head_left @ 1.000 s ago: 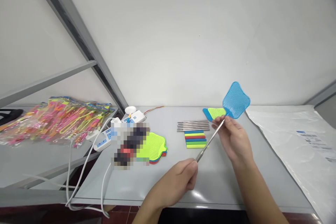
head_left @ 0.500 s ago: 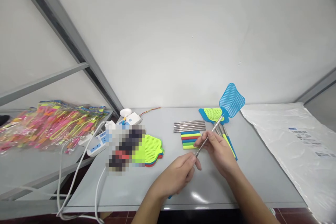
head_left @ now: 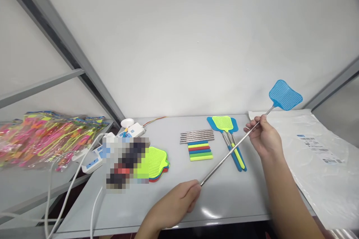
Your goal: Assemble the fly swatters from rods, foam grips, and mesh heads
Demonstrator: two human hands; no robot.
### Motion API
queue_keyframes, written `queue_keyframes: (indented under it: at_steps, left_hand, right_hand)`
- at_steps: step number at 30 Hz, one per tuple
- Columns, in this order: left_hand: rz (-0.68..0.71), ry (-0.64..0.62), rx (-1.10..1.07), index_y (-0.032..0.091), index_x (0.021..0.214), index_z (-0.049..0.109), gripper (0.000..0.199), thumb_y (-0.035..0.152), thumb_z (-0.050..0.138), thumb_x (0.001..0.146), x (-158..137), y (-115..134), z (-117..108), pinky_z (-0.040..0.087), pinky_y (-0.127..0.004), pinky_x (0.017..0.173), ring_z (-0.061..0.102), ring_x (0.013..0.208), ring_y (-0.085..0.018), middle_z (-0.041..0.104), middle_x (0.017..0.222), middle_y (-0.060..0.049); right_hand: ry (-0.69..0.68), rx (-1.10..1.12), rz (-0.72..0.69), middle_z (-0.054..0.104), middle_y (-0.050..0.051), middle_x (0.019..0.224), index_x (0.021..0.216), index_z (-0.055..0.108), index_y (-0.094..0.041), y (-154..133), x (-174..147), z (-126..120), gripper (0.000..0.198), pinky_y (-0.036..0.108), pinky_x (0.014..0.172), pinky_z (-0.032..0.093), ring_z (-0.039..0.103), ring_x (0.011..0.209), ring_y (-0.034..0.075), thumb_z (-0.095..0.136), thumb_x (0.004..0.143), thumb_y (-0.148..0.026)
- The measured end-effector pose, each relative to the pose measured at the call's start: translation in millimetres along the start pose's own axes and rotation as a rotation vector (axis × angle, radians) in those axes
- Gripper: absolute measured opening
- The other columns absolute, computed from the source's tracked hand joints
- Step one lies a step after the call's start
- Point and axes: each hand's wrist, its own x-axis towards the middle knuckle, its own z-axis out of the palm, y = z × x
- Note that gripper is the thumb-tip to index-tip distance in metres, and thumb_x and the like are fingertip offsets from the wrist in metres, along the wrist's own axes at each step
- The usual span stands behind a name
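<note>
A blue fly swatter point(head_left: 285, 95) with a long metal rod is held across the table, its head up at the right. My left hand point(head_left: 179, 201) is closed round the lower end, so the grip there is hidden. My right hand point(head_left: 263, 134) pinches the rod a little below the blue head. Beneath the rod lie several assembled fly swatters point(head_left: 224, 124), with yellow-green and blue heads. Left of them are a row of metal rods point(head_left: 196, 136) and a row of coloured handles point(head_left: 200, 151).
At the left is a stack of swatter heads point(head_left: 157, 162), partly blurred. Behind it are power strips point(head_left: 134, 130) with white cables point(head_left: 74, 186). Packed plastic bags point(head_left: 53, 138) lie at far left. A white wrapped package point(head_left: 303, 171) covers the right side.
My right hand has moved right and up along with the swatter head, away from my left hand. The metal rod between the hands now shows much longer.
</note>
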Motion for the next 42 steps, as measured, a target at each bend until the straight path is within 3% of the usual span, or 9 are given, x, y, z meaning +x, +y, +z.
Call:
queue_keyframes:
  at_steps: [4,8,13,16,26,29,33,36,42]
  left_hand:
    - [-0.009,0.02,-0.001,0.021,0.072,0.041,0.048,0.059,0.025,0.095,2,3,-6,0.032,-0.025,0.063,0.038,0.063,-0.014,0.041,0.066,0.004]
    - [-0.002,0.017,0.066,0.021,0.072,0.042,0.048,0.059,0.023,0.095,-1,7,-13,0.032,-0.026,0.064,0.04,0.064,-0.014,0.042,0.066,0.004]
    - [-0.009,0.007,0.136,0.021,0.072,0.043,0.045,0.056,0.026,0.096,-13,8,-22,0.032,-0.026,0.065,0.041,0.063,-0.015,0.043,0.065,0.004]
    - [-0.018,0.022,0.13,0.021,0.072,0.042,0.045,0.056,0.027,0.096,-20,5,-31,0.033,-0.026,0.066,0.042,0.064,-0.014,0.042,0.065,0.004]
    - [-0.01,0.099,0.132,0.02,0.081,0.053,0.043,0.053,0.029,0.096,-24,8,-35,0.033,-0.024,0.066,0.042,0.069,-0.014,0.042,0.068,0.004]
    - [-0.006,0.09,0.176,0.02,0.074,0.045,0.043,0.052,0.028,0.096,-24,12,-34,0.033,-0.024,0.067,0.042,0.068,-0.014,0.043,0.069,0.004]
    - [-0.023,0.075,0.248,0.021,0.077,0.046,0.042,0.054,0.029,0.097,-33,13,-45,0.034,-0.024,0.069,0.045,0.07,-0.014,0.046,0.07,0.004]
    - [-0.052,0.105,0.268,0.021,0.08,0.048,0.04,0.054,0.032,0.096,-42,14,-54,0.036,-0.023,0.07,0.047,0.071,-0.013,0.048,0.072,0.004]
    - [-0.033,0.149,0.282,0.022,0.084,0.055,0.04,0.05,0.031,0.097,-36,29,-46,0.037,-0.024,0.071,0.05,0.074,-0.014,0.051,0.075,0.003]
  right_hand:
    - [-0.131,-0.093,0.081,0.069,0.003,0.075,0.089,0.063,-0.019,23,-45,20,0.035,0.031,0.064,0.055,0.067,0.069,0.018,0.07,0.076,-0.051]
    - [-0.245,-0.143,0.192,0.069,0.005,0.068,0.076,0.059,-0.019,39,-77,28,0.037,0.033,0.066,0.053,0.067,0.07,0.021,0.06,0.083,-0.055]
    - [-0.079,-0.079,-0.023,0.065,0.0,0.061,0.071,0.056,-0.02,11,-41,20,0.031,0.03,0.069,0.053,0.065,0.063,0.017,0.069,0.078,-0.046]
    - [-0.12,-0.065,-0.032,0.063,0.0,0.058,0.071,0.055,-0.02,-1,-22,26,0.032,0.031,0.065,0.053,0.064,0.059,0.016,0.067,0.08,-0.049]
    - [-0.258,-0.079,0.119,0.068,0.001,0.067,0.083,0.057,-0.021,32,-91,51,0.029,0.033,0.066,0.054,0.067,0.066,0.018,0.058,0.087,-0.05]
    - [-0.284,-0.147,0.066,0.069,0.003,0.07,0.078,0.057,-0.02,18,-84,46,0.029,0.032,0.068,0.054,0.068,0.069,0.018,0.059,0.086,-0.048]
    - [-0.214,-0.161,-0.158,0.065,-0.001,0.064,0.074,0.059,-0.02,-18,-47,36,0.027,0.029,0.064,0.055,0.065,0.062,0.016,0.069,0.08,-0.045]
    - [-0.221,-0.141,-0.176,0.064,-0.001,0.064,0.073,0.059,-0.019,-34,-30,34,0.027,0.03,0.066,0.056,0.065,0.062,0.016,0.066,0.082,-0.043]
    - [-0.231,-0.133,-0.116,0.072,0.004,0.082,0.1,0.057,-0.022,2,-68,45,0.029,0.033,0.067,0.056,0.07,0.072,0.019,0.052,0.091,-0.049]
